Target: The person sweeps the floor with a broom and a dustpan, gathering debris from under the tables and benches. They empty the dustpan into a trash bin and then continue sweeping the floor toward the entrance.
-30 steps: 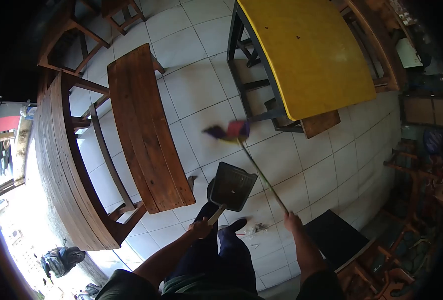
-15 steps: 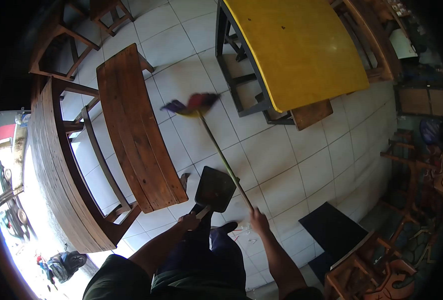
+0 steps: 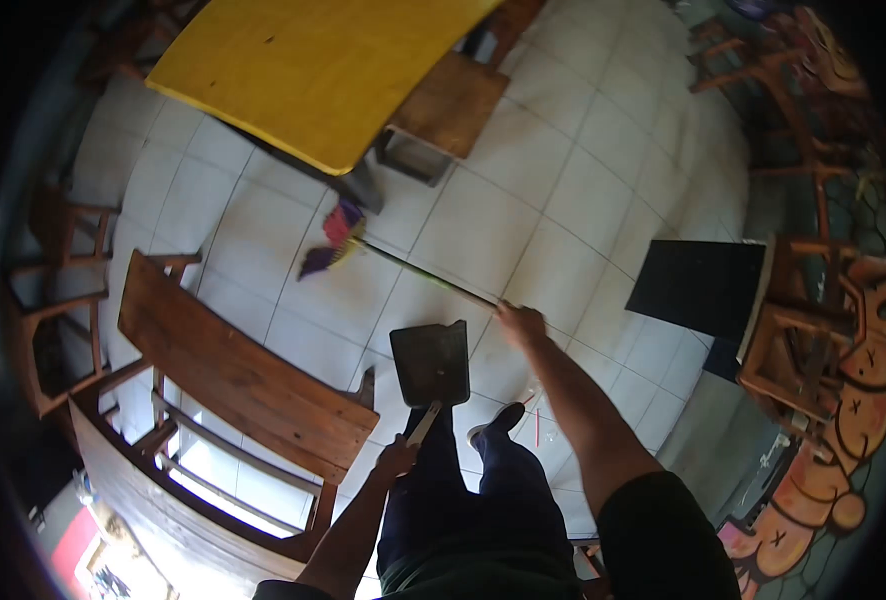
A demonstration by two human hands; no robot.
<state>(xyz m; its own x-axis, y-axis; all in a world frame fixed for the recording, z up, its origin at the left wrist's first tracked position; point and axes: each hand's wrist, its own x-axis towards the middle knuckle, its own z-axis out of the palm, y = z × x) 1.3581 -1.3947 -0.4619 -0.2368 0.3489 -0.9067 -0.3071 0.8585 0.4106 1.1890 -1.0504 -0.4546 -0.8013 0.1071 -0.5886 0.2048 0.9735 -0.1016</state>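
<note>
My left hand (image 3: 397,459) is closed around the pale handle of a dark dustpan (image 3: 431,363), which is in front of my legs. In my right hand (image 3: 522,325) I grip the upper end of a broom's stick. The broom (image 3: 344,238) has purple, red and yellow bristles, and its head is beyond the dustpan, close to a leg of the yellow table (image 3: 313,80). Bits of litter (image 3: 538,428), some of them red, lie on the tiles beside my shoe (image 3: 496,424).
A wooden bench (image 3: 233,360) stands to my left, with a long wooden table (image 3: 153,515) behind it. A wooden stool (image 3: 450,100) is beside the yellow table. On the right are a black board (image 3: 698,287), wooden furniture and painted cutout figures (image 3: 868,400).
The view has turned to the right. My right hand has swung the broom so its stick now slants to the left, with its head beside the yellow table's leg. The dustpan remains in my left hand.
</note>
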